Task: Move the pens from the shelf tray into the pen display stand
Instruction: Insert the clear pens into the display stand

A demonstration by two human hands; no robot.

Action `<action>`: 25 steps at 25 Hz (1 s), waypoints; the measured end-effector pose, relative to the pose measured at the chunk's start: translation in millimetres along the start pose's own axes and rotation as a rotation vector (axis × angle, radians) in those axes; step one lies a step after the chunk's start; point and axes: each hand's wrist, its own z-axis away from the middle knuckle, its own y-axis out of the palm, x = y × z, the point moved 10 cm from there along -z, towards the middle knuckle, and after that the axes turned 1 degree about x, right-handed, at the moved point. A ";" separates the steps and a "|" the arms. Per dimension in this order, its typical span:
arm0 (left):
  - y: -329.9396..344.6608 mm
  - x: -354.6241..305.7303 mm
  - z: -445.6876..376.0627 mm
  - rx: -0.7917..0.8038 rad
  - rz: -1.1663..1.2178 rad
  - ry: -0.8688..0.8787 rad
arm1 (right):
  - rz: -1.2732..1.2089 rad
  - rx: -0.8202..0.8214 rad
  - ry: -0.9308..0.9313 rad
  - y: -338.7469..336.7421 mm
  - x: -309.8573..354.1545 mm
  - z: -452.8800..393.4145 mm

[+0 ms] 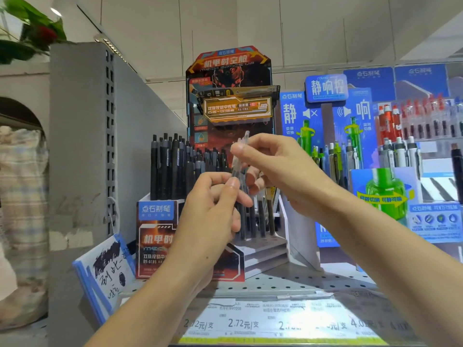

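Both hands are raised before the pen stand on the perforated shelf. The right hand pinches the top of a clear sleeve, which stands nearly upright; the left hand pinches it lower down. Black pens fill the stand's back rows. A blue stand with green pens sits to the right, price labels along the shelf's edge.
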 end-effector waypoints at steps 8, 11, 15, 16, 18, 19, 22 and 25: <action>6.4 18.1 31.3 0.156 -0.105 -0.086 | -0.072 -0.236 0.007 -50.4 -1.3 -5.3; 7.8 22.1 47.0 0.217 -0.188 -0.075 | 0.135 -0.195 0.043 -43.7 -18.1 -4.2; 14.6 20.5 61.6 0.304 -0.275 -0.028 | 0.313 -0.133 0.043 -34.1 -24.4 -2.0; 16.6 21.3 66.0 0.323 -0.301 -0.021 | 0.336 -0.123 0.038 -32.0 -25.0 -2.0; 20.4 21.5 74.0 0.341 -0.387 0.017 | 0.365 -0.100 0.042 -27.6 -27.7 -1.8; 22.0 19.6 76.8 0.340 -0.446 0.055 | 0.379 -0.089 0.049 -25.4 -29.2 -1.7; 25.6 12.6 78.4 0.328 -0.559 0.140 | 0.406 -0.068 0.066 -22.4 -32.2 -1.3; 25.6 14.0 78.0 0.323 -0.554 0.137 | 0.461 -0.027 0.087 -18.8 -35.2 0.3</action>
